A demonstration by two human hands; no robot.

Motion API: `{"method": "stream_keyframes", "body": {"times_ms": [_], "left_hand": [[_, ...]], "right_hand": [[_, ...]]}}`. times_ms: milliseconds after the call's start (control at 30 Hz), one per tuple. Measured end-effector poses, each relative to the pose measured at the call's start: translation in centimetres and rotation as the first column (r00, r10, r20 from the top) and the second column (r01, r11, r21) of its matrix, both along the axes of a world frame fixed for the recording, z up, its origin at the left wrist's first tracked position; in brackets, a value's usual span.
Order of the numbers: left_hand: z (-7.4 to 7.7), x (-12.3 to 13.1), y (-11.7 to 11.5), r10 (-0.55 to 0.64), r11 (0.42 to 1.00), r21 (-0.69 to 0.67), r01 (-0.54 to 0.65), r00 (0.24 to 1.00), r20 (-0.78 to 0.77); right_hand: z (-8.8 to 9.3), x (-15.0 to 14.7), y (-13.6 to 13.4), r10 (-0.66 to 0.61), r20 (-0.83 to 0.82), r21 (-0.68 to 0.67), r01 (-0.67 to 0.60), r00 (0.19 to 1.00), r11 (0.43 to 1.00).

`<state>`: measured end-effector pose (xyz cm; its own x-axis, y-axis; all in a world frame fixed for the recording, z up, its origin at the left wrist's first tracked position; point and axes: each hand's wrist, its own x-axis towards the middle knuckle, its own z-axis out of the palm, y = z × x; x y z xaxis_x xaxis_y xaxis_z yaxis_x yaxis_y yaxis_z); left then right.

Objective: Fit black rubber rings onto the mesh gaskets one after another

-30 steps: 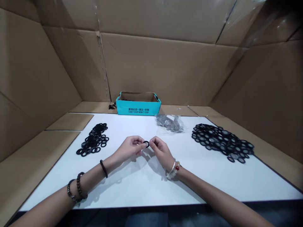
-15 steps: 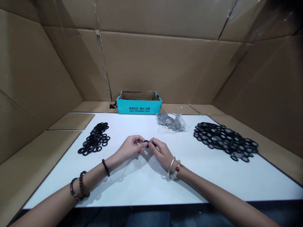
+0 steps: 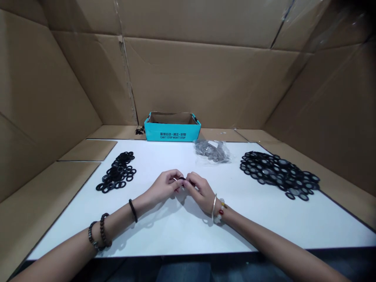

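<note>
Between my fingertips, just above the middle of the white table, is a small black ring, mostly covered by the fingers. My left hand pinches it from the left, and my right hand pinches it from the right. Whether the ring has a mesh or disc inside cannot be made out. Left of my hands lies a pile of black rings with open centres. On the right spreads a larger pile of black rings with grey discs filling their centres.
A turquoise open box stands at the table's back edge, with a few black pieces beside it on cardboard. A clear plastic bag of grey discs lies right of the box. Cardboard walls enclose the white table.
Both hands stay together at the table's middle. The ring has tilted so less of its opening shows, and the fingers have shifted slightly around it.
</note>
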<state>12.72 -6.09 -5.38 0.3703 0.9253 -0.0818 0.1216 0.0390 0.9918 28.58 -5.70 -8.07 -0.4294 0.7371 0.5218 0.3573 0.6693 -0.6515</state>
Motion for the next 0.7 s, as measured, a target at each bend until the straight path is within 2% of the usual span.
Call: {"method": "stream_keyframes", "body": {"times_ms": [167, 333, 433, 600, 700], "left_hand": [[-0.3, 0.1, 0.1, -0.046, 0.998, -0.028, 0.05, 0.991, 0.125], [-0.7, 0.0, 0.5, -0.03, 0.999, -0.028, 0.034, 0.992, 0.125], [-0.9, -0.4, 0.8, -0.044, 0.998, -0.035, 0.048, 0.994, 0.103], [-1.2, -0.7, 1.0, -0.089, 0.995, -0.043, 0.092, 0.994, 0.067], [-1.2, -0.5, 0.7, -0.069, 0.995, -0.072, 0.075, 0.994, 0.083]], "right_hand": [[-0.2, -0.1, -0.4, -0.071, -0.021, 0.152, 0.073, 0.997, 0.986], [-0.4, -0.2, -0.3, -0.091, -0.018, 0.185, 0.093, 0.996, 0.978], [-0.2, -0.1, -0.1, -0.067, 0.001, 0.135, 0.066, 0.998, 0.989], [-0.2, 0.9, 0.9, 0.085, 0.058, -0.033, -0.083, 0.995, 0.996], [-0.1, 1.6, 1.4, 0.075, 0.058, -0.025, -0.073, 0.995, 0.997]]}}
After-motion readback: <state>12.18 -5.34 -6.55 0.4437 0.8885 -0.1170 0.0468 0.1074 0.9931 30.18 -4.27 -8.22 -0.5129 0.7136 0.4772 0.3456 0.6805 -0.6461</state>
